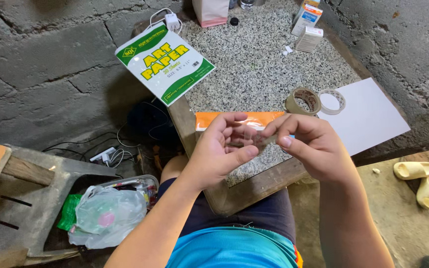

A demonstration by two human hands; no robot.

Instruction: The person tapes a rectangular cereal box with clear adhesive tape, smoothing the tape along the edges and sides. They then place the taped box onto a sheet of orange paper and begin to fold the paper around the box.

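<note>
I see a short clear tape strip (261, 140) stretched level between both grips, just above the orange sheet (244, 119).

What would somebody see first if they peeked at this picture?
Probably the two hands in the middle: the left hand and right hand meet over the table's near edge, pinching a small clear strip between them. Next, the green and white paper pack hanging off the speckled table at upper left. Two tape rolls sit beside a white sheet on the right.
</note>
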